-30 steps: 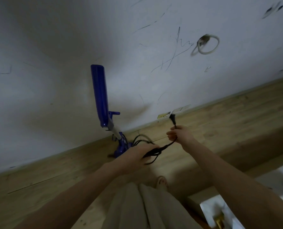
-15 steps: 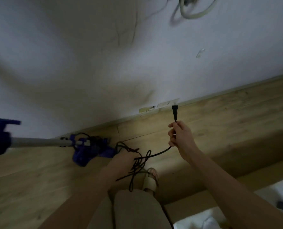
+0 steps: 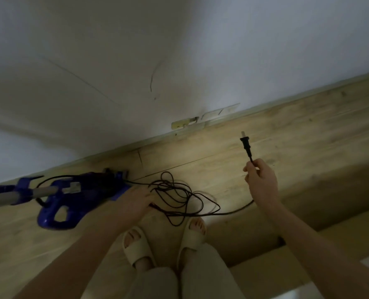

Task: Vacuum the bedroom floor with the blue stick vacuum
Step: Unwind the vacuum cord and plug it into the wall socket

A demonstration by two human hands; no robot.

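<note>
The blue stick vacuum lies on its side on the wooden floor at the left, its grey tube running off the left edge. Its black cord lies in loose loops on the floor in front of my feet. My left hand reaches down onto the loops beside the vacuum body; whether its fingers hold the cord is unclear. My right hand pinches the cord just below the black plug, which points up toward the wall.
A white wall meets the floor along a skirting line, with a pale socket plate low on it near the plug. My feet in beige slippers stand below the cord. A lower wooden step or bed edge runs at right.
The vacuum went from upright against the wall to lying flat on the floor. My left hand lowered with the cord loops. My right hand stayed raised with the plug.
</note>
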